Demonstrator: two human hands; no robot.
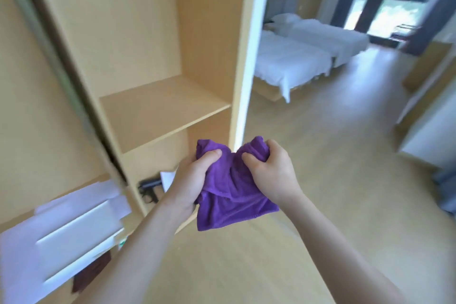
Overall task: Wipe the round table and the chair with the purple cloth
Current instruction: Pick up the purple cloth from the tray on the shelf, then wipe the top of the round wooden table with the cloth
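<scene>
Purple cloth (pixel 229 187): mid part bunched under my left hand (pixel 195 177) & right hand (pixel 271 175), fingers buried behind it. Left of cloth, white boxes (pixel 74 224) motion-blurred, cut by frame edge. Black item (pixel 148 186) beside cloth too blurred to ID.

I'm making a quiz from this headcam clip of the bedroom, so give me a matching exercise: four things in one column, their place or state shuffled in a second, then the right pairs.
Things:
1. purple cloth
2. white beds
3. black device
4. wooden shelf

Places or states:
A. low in the wardrobe, by a white paper
B. bunched between the left hand and right hand
C. in the far room near the window
D. bare board at mid-height in the wardrobe

Pairs: 1-B, 2-C, 3-A, 4-D
</scene>
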